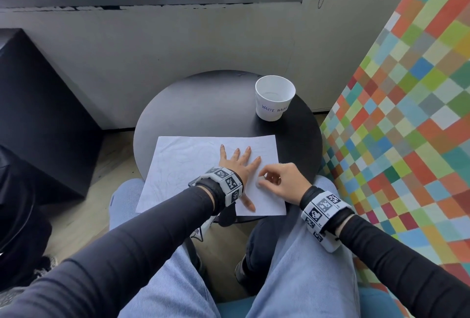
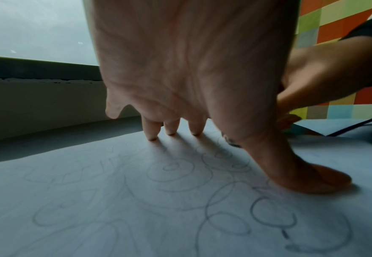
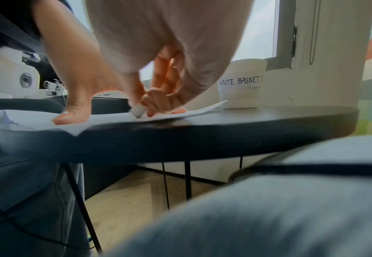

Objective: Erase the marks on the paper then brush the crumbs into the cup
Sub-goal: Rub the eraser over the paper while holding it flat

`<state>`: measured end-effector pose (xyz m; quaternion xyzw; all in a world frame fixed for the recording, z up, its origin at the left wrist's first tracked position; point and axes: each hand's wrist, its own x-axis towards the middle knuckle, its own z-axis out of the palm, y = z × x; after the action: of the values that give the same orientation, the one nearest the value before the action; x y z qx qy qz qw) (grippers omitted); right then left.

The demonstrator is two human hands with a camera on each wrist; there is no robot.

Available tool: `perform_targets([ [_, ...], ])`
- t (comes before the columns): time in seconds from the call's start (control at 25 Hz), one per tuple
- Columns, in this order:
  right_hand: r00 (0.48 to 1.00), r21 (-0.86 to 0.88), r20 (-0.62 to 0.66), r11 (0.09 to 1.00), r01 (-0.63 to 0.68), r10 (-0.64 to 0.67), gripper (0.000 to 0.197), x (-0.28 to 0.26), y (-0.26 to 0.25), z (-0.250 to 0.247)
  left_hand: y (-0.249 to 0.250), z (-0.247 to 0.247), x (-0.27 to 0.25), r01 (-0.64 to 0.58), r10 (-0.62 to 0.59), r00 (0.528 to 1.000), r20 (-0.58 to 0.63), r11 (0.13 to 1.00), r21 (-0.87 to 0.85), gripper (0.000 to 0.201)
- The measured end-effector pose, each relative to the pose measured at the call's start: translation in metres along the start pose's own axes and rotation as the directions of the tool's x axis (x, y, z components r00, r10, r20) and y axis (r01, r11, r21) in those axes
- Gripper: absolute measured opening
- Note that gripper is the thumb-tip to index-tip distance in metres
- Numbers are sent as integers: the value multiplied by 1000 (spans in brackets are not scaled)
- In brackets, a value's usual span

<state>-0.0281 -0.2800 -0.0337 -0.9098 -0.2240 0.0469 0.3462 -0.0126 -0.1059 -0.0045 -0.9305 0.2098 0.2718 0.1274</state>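
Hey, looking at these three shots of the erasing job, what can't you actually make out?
- Small white eraser: head view, hidden by the curled right hand; only its tip shows in the right wrist view.
- Eraser crumbs: too small to see on the white paper sheet in any view.
- White paper cup marked WASTE BASKET: contents unclear, head view.
- Pencil marks under the flat left hand: covered.

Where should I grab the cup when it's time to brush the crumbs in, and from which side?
Probably the side wall, just below the rim, coming from the near right with the right hand. The cup stands upright and open-topped on the table, past the paper's far right corner, with nothing crowding it; a wall grip keeps the mouth clear.
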Motion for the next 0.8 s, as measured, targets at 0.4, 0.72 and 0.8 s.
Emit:
perform_targets([
  [0.4,998,-7,52,1000,31,-30,11,0,-1,-4,0,-2,-1,-5,5,1000,10,1000,-1,143],
  [0.72,990,25,139,999,32,-35,10,-5,1,-6,1,-4,-2,0,0,1000,30,1000,8,144],
  [0.8,994,11,103,999,31,-32,9,-3,4,-7,1,-4,-1,0,0,1000,28,1000,5,144],
])
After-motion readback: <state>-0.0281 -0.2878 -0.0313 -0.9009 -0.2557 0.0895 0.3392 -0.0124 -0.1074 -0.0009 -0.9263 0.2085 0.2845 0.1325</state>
